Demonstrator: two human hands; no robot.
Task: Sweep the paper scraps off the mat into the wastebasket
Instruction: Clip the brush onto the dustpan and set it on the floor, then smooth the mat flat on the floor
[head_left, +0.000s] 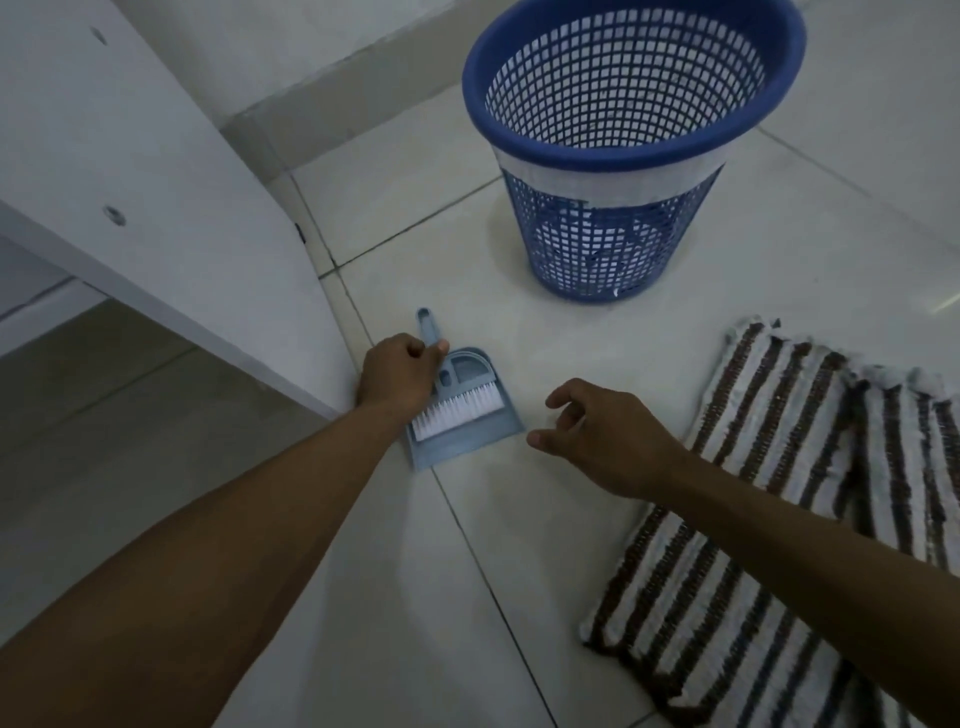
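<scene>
Left hand grips the handle of the little dustpan on the floor. A brush lies in the dustpan. Right hand hovers beside it, fingers loose, holding nothing. The striped mat lies to the right, and the blue wastebasket stands behind.

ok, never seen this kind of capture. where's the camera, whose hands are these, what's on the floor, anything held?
No robot here: a person works with bare hands, and one wide-angle camera worn on their head looks forward and down, so you see roughly what they see. The left hand grips the handle of a small blue dustpan lying on the tiled floor, with a white-bristled brush nested in it. The right hand hovers beside it, fingers loose, holding nothing. Beyond stands a blue mesh wastebasket. To the right lies a striped mat. A white furniture panel is at left. I can't make out paper scraps on the mat.
</scene>
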